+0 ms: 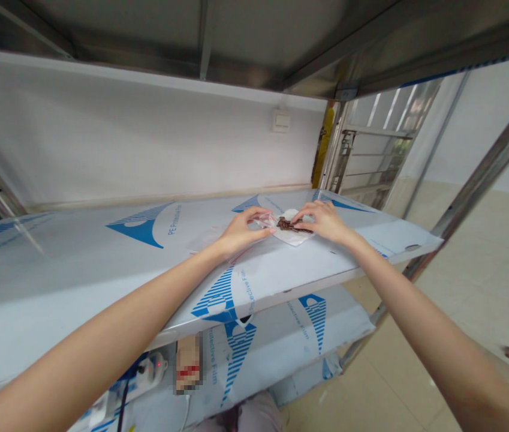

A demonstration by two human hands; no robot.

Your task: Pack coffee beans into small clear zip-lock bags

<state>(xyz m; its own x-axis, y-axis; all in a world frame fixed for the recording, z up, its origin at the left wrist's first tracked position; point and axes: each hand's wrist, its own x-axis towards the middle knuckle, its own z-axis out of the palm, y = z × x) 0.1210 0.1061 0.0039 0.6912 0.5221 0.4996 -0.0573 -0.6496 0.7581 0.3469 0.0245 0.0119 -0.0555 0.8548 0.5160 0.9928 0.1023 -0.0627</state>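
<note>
A small heap of dark brown pieces [286, 224] lies on a white sheet or shallow dish [297, 239] on the film-covered shelf [146, 276]. What the pieces are is too small to tell. My left hand [246, 230] is at the heap's left, thumb and fingers closed on a clear plastic bag [264, 221] with pinkish marks. The bag's mouth faces the pieces. From the right, my right hand [321, 219] reaches over the white sheet with curled fingers, its fingertips on the brown pieces. Its grip is partly hidden.
A metal shelf [245, 36] hangs low overhead. Below, a second film-covered shelf [276, 336] holds a white power strip [146, 375] with plugs and a blurred-out object [187, 363]. Metal posts [483, 132] stand at the sides; a wall switch [281, 120] is behind.
</note>
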